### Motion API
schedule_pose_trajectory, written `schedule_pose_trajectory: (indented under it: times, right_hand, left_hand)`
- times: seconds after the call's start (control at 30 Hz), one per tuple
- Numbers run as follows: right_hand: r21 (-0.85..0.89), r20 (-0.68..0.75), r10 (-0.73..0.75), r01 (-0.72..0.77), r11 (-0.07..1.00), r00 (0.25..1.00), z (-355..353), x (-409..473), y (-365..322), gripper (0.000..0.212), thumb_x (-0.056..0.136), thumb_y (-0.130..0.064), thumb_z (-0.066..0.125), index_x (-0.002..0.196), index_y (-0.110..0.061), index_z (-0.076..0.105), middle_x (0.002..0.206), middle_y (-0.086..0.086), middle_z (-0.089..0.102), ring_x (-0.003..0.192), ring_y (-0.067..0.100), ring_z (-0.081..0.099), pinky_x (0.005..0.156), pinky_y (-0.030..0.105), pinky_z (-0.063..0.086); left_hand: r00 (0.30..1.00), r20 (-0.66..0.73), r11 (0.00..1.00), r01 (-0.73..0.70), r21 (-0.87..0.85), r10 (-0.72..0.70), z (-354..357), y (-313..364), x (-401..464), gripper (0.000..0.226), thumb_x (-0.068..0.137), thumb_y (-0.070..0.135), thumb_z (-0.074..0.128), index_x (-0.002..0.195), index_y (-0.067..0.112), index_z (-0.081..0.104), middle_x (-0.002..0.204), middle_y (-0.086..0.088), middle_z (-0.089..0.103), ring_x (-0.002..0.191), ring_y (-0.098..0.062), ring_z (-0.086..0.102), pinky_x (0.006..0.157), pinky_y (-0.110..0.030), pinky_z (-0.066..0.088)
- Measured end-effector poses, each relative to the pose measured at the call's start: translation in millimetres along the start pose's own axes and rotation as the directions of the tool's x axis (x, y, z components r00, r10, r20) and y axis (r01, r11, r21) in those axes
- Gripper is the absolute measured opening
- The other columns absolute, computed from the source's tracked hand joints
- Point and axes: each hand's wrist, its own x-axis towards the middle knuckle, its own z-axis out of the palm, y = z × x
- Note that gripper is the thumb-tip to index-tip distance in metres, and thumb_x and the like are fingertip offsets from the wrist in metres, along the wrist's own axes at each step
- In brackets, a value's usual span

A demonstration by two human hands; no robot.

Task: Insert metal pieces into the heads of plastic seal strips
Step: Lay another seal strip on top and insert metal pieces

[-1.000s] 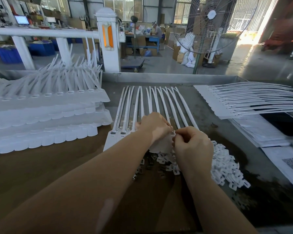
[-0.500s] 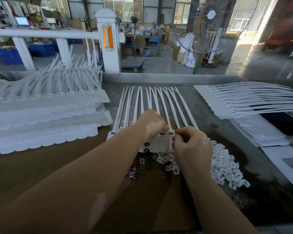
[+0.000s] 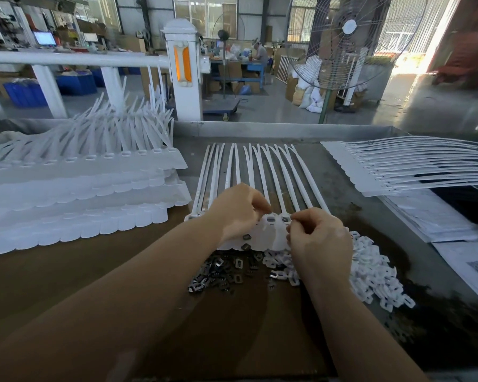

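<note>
Daylight floods in far beyond the right hand [image 3: 319, 238], where a doorway [image 3: 436, 37] blows out to white and glares off the floor [image 3: 425, 106]. Nearer the body, both forearms fall into dim brown shadow. The white strips [image 3: 260, 172] ahead of the left hand [image 3: 239, 213] look sharp. Straight lines bow toward the edges, and corners go soft.

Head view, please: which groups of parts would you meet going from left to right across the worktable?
Stacked seal strips → metal pieces → small white plastic pieces → fanned seal strips.
</note>
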Motion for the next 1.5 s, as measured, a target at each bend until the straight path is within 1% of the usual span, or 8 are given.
schedule_pose_trajectory:
  times: [0.07,0.23,0.6,0.9,1.13,1.23,1.37,1.5]
  right_hand:
    - [0.007,-0.001,-0.004,0.004,1.000,1.000,0.2,-0.2,-0.1,0.011,0.083,-0.010,0.060,0.084,-0.015,0.070,0.075,-0.002,0.067,0.071,0.015,0.060,0.062,0.026,0.044]
    - [0.026,-0.009,-0.002,0.002,1.000,1.000,0.6,0.4,0.0,0.013,0.081,-0.008,0.060,0.082,-0.016,0.070,0.072,-0.001,0.067,0.070,0.016,0.061,0.063,0.030,0.048]
    - [0.038,0.005,-0.003,0.003,0.999,1.000,0.0,0.3,0.4,0.012,0.082,-0.009,0.060,0.084,-0.016,0.070,0.074,-0.002,0.067,0.071,0.015,0.061,0.064,0.029,0.048]
    - [0.031,-0.003,-0.005,0.006,1.000,1.000,0.2,0.9,1.5,0.011,0.083,-0.011,0.060,0.084,-0.016,0.070,0.075,-0.002,0.067,0.071,0.015,0.061,0.064,0.030,0.049]
    - [-0.039,0.013,-0.135,0.136,0.990,0.991,2.0,-4.6,0.3,0.012,0.083,-0.011,0.061,0.086,-0.017,0.070,0.070,-0.002,0.067,0.066,0.018,0.059,0.062,0.032,0.048]
    - [-0.021,0.055,-0.354,0.356,0.934,0.933,3.3,-7.9,-2.1,0.011,0.081,-0.005,0.064,0.087,-0.012,0.070,0.076,0.000,0.069,0.069,0.018,0.063,0.062,0.031,0.052]
    - [0.046,0.187,-0.566,0.569,0.821,0.803,4.5,-10.3,-3.3,0.011,0.081,-0.004,0.064,0.090,-0.008,0.070,0.087,0.002,0.068,0.084,0.018,0.062,0.070,0.035,0.056]
    - [0.070,0.283,-0.640,0.650,0.757,0.714,4.0,-10.5,-4.3,0.011,0.079,-0.011,0.069,0.089,-0.008,0.071,0.087,0.001,0.066,0.084,0.018,0.060,0.076,0.036,0.052]
  left_hand:
    - [0.999,0.020,0.992,-0.053,0.116,0.051,6.2,3.0,-1.3,0.031,0.094,0.005,0.049,0.108,0.024,0.069,0.119,0.006,0.062,0.093,-0.003,0.052,0.086,-0.018,0.039]
    - [0.996,0.043,0.950,-0.082,0.303,0.073,15.4,4.0,3.6,0.042,0.093,0.003,0.046,0.118,0.033,0.061,0.127,0.004,0.051,0.120,-0.018,0.042,0.105,-0.043,0.035]
    - [0.994,0.065,0.937,-0.105,0.333,0.088,23.0,2.3,7.1,0.049,0.086,-0.001,0.044,0.117,0.036,0.056,0.125,0.000,0.046,0.119,-0.022,0.038,0.103,-0.046,0.034]
    - [0.999,-0.011,0.976,-0.040,0.213,0.044,10.2,-1.3,1.8,0.049,0.090,-0.004,0.039,0.113,0.032,0.063,0.126,0.003,0.051,0.120,-0.019,0.041,0.104,-0.042,0.035]
    - [0.971,-0.239,0.996,-0.001,0.088,0.022,-9.9,-25.2,-9.9,0.040,0.091,-0.003,0.047,0.099,0.029,0.069,0.109,0.010,0.058,0.094,-0.004,0.052,0.081,-0.010,0.038]
    - [0.924,-0.379,0.998,0.061,0.006,-0.054,-16.2,-42.9,-18.5,0.032,0.092,0.001,0.049,0.096,0.023,0.071,0.093,0.014,0.058,0.076,0.003,0.050,0.068,0.003,0.035]
    - [0.848,-0.491,0.978,0.146,-0.148,-0.201,-16.5,-62.6,-26.9,0.026,0.092,0.006,0.051,0.089,0.028,0.065,0.096,0.005,0.064,0.082,-0.007,0.055,0.075,-0.016,0.038]
    - [0.821,-0.524,0.971,0.155,-0.180,-0.228,-10.1,-68.8,-32.2,0.022,0.093,0.010,0.052,0.092,0.030,0.062,0.099,0.005,0.059,0.075,0.003,0.052,0.063,-0.004,0.036]
